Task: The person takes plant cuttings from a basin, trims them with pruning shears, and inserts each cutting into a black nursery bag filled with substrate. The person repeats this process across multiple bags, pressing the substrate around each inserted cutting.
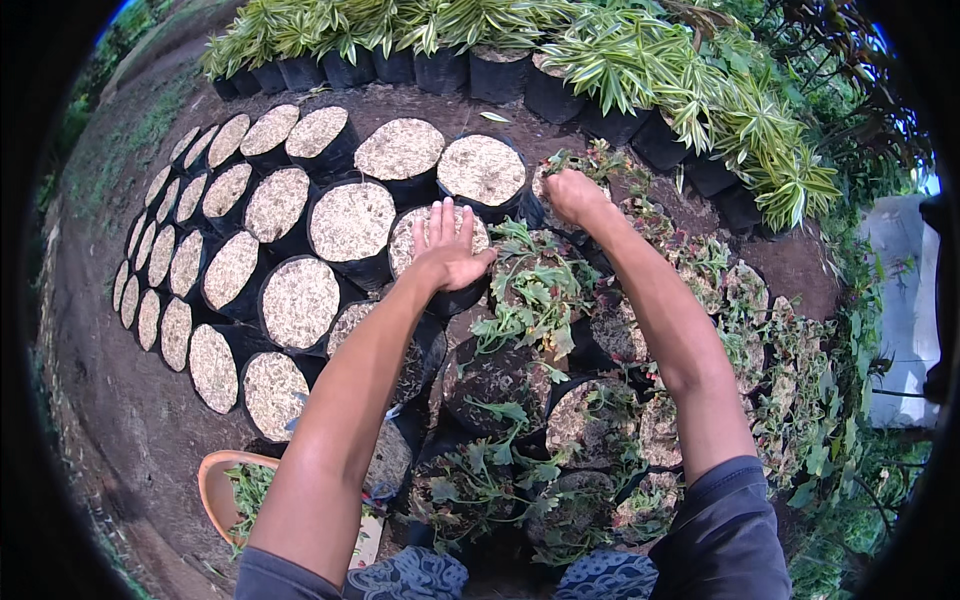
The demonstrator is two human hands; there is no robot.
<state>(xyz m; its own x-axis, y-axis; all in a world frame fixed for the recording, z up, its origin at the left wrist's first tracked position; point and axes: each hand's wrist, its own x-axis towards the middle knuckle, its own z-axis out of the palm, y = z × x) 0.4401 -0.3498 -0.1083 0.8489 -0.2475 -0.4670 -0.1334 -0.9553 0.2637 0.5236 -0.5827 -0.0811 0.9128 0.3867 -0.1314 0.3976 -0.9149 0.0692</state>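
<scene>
My left hand (452, 251) lies palm down with fingers spread on the pale, chip-like surface of a filled black grow bag (403, 244). It holds nothing. Farther right, my right hand (574, 196) is curled low over another filled grow bag (541, 196), against a plant with green and reddish leaves (596, 159). Its fingertips are hidden, so whether they grip a stem cannot be seen. Between my forearms, a leafy green plant with lobed leaves (536, 281) spreads over a bag just right of my left hand.
Rows of filled grow bags (300, 302) stand close together on the left. Variegated plants in black bags (630, 64) line the far side. An orange container (212, 487) with green cuttings (251, 495) sits near left. More planted bags (592, 420) crowd the near right.
</scene>
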